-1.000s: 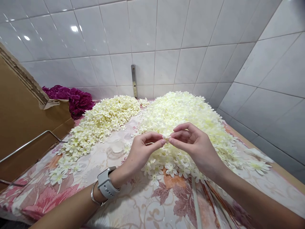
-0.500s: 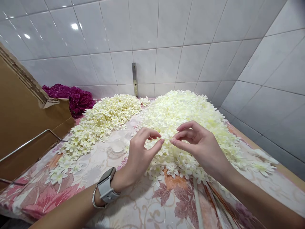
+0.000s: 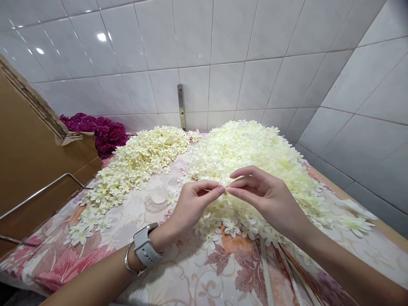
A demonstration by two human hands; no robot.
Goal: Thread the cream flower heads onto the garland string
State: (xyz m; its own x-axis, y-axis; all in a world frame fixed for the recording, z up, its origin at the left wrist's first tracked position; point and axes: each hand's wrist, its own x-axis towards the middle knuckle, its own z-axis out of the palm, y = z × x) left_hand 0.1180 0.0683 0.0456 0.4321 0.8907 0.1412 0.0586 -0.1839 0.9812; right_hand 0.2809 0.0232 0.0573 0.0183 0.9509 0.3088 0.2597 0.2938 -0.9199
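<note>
My left hand (image 3: 194,202) is pinched, thumb against index finger, with its tips almost touching those of the other hand. My right hand (image 3: 266,193) also pinches with thumb and fingers, its index finger raised and curved. Something small and pale shows between the fingertips; it is too small to make out against the flowers. Both hands are above the front of a large pile of pale yellow-white artificial flowers (image 3: 242,146). A second pile of smaller, creamier flowers (image 3: 153,148) lies to the left of my left hand.
A floral-patterned cloth (image 3: 188,272) covers the table. Purple flowers (image 3: 106,131) lie at the back left beside a cardboard box (image 3: 47,165) and a metal wire frame (image 3: 38,195). Thin strips (image 3: 267,272) lie at the front. A tiled wall (image 3: 223,85) stands behind, with a metal bracket (image 3: 181,106).
My left thumb and index finger have closed together, and the left hand has moved right. The fingertips of both hands are now nearly meeting. The view has shifted slightly.
</note>
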